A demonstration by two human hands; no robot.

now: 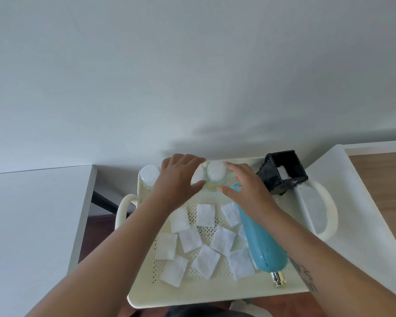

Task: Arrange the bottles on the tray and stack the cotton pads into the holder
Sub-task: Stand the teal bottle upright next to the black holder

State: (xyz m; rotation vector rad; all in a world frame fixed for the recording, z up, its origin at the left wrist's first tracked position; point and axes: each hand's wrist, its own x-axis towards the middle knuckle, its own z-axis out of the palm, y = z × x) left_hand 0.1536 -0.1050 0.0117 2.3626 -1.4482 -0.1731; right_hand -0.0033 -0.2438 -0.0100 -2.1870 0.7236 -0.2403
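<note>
A cream perforated tray [215, 291] holds several white square cotton pads [205, 215] scattered over its middle. A clear bottle with a white cap [216, 173] stands upright at the tray's far edge. My left hand [177, 177] and my right hand [247, 186] flank it with fingers spread, close to its sides; contact is unclear. Another white-capped bottle [149, 174] stands at the far left corner. A teal bottle [262, 243] lies on its side along the right, a small gold-capped item [277, 278] at its near end. The black square holder [282, 173], tilted, has a pad inside.
The tray has looped handles on the left [124, 207] and right [327, 213]. It rests between a white surface on the left [32, 225] and a white-edged wooden surface on the right [380, 191]. A plain wall rises just behind.
</note>
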